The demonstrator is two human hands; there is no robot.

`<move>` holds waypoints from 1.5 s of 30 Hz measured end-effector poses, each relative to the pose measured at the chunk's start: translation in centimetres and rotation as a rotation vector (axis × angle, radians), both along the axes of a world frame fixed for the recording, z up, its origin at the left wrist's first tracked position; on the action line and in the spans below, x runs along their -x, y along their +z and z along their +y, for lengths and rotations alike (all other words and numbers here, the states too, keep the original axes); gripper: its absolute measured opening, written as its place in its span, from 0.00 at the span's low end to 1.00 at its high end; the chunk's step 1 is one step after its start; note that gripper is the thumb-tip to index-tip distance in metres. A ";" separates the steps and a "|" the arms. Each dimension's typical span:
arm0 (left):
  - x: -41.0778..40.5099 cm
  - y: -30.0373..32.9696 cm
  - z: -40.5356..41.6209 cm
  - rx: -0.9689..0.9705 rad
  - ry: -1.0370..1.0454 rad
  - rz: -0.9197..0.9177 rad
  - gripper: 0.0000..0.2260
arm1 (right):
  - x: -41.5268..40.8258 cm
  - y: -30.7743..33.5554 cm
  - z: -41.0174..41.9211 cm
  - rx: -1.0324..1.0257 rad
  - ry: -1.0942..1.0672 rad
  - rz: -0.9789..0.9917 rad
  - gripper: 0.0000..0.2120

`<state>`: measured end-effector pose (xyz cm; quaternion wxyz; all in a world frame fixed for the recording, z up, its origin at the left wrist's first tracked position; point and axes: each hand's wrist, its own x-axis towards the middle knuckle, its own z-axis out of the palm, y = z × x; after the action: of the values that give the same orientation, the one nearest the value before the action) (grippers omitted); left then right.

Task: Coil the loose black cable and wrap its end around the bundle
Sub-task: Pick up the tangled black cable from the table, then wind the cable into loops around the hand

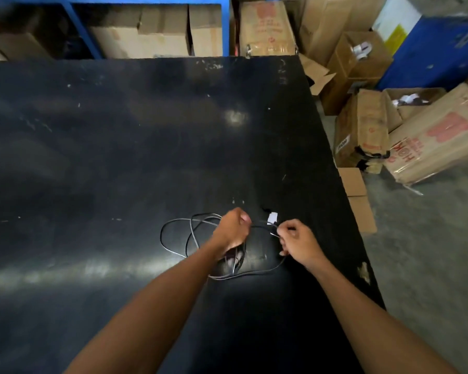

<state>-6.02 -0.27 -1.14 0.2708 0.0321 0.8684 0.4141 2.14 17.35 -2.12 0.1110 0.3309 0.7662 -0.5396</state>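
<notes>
We are working over the black table (119, 157), cardboard boxes (362, 130) lying well beyond our right hand (297, 238). The black cable (173, 249) is sprawling in loose loops leftward from our left hand (234, 229), which is clenching strands; our right is pinching the cable beside a white tag (272, 218).

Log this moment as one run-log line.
stage: coiling begun | left hand: closed on black cable | right hand: pinching cable near white tag | loops: loose on table
</notes>
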 end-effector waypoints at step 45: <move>2.7 12.2 -14.1 -0.175 -0.293 -0.401 0.12 | 2.6 8.6 -9.6 0.133 0.554 0.050 0.16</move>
<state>-8.68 -14.36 11.10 0.4906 0.0979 0.7445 0.4421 -0.43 7.74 6.52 0.2565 0.0876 0.7929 -0.5457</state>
